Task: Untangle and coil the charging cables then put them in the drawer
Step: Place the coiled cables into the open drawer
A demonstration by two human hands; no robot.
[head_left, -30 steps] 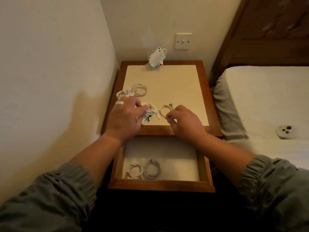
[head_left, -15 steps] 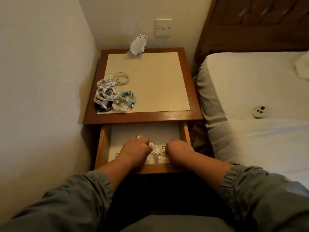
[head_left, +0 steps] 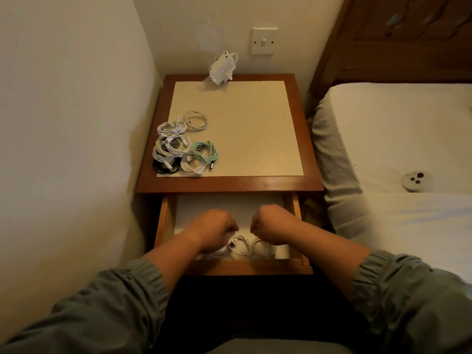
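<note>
Cables (head_left: 238, 246), white and coiled, lie at the front of the open drawer (head_left: 164, 222), partly hidden under two hands. Left hand (head_left: 213, 229) and right hand (head_left: 272, 224) sit knuckles-up, just apart, with fingers curled down toward the coils; whether they grip anything cannot be told. On the nightstand (head_left: 255, 183) above, a pile (head_left: 173, 146) of more coils, white, green and black, sits at the front left corner. A white charger (head_left: 221, 69) leans at the back edge below a wall switch (head_left: 264, 41). A bed (head_left: 396, 129) stands close on the right, a wall (head_left: 76, 123) on the left.
</note>
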